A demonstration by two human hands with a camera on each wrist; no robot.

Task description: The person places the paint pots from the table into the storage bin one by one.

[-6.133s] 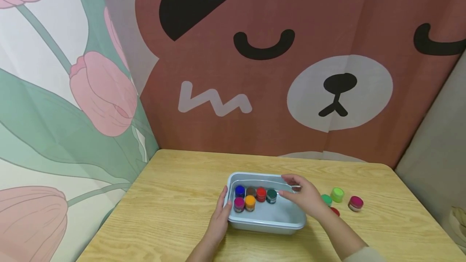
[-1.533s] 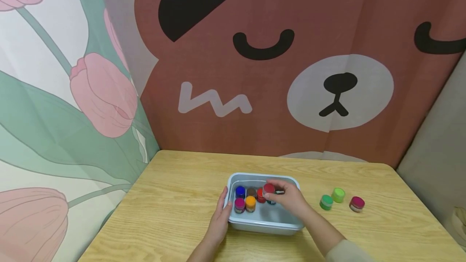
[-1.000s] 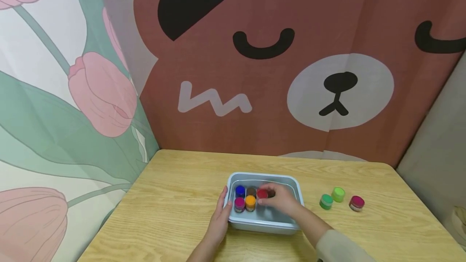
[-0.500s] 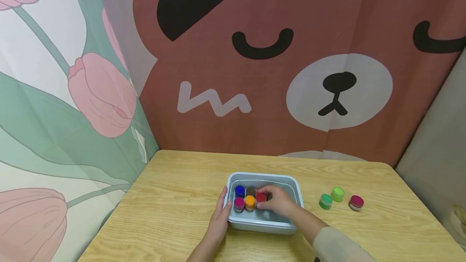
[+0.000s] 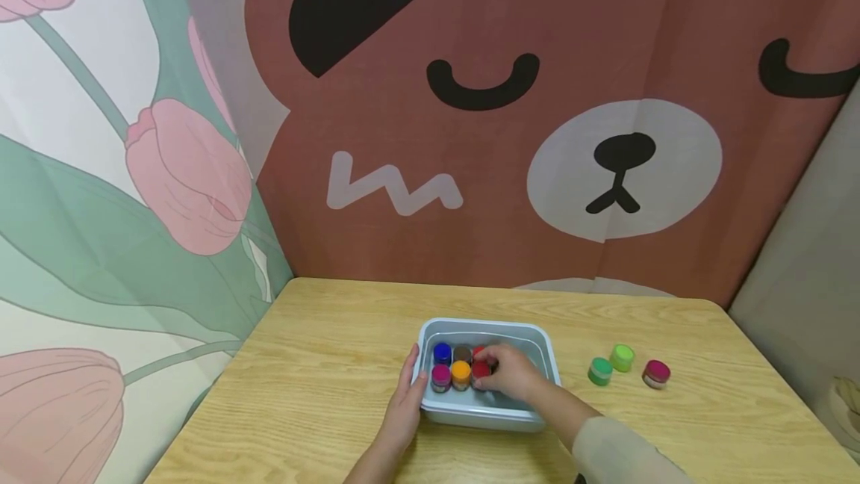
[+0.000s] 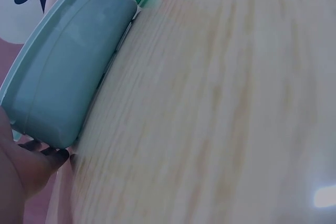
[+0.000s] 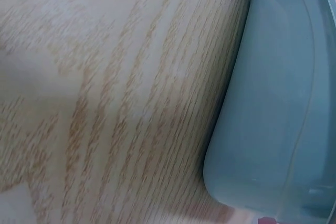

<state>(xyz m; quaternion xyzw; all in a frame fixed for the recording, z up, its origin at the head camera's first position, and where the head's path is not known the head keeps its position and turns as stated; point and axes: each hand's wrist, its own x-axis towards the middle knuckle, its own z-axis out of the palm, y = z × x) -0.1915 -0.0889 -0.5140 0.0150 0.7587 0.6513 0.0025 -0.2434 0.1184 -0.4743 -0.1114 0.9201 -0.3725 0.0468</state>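
Note:
A pale blue-grey plastic tub (image 5: pixel 517 414) holds several small lidded paint jars. My left hand (image 5: pixel 404 402) grips its left end, thumb over the rim; the left wrist view shows fingers curled by the tub's outer wall. With fingertips and thumb, my right hand (image 5: pixel 513 373) pinches a dark red jar (image 5: pixel 480 370) inside the tub, right of the orange jar (image 5: pixel 460 374) and magenta jar (image 5: pixel 440 377). Behind them stand a blue jar (image 5: pixel 442 353), a brown jar (image 5: pixel 462 354) and a partly covered red jar (image 5: pixel 478 351). My right hand hides the dark green jar.
On the wooden table (image 5: pixel 322 394), right of the tub, stand a green jar (image 5: pixel 601 370), a light green jar (image 5: pixel 622 358) and a crimson jar (image 5: pixel 656 373). A bear-print curtain (image 5: pixel 497 245) hangs behind the table. The right wrist view shows mostly tabletop and the tub's outer wall (image 7: pixel 268 93).
My right hand has brought the dark red jar from the table into the tub, then left and down to the front row beside the orange jar. My left hand has stayed on the tub.

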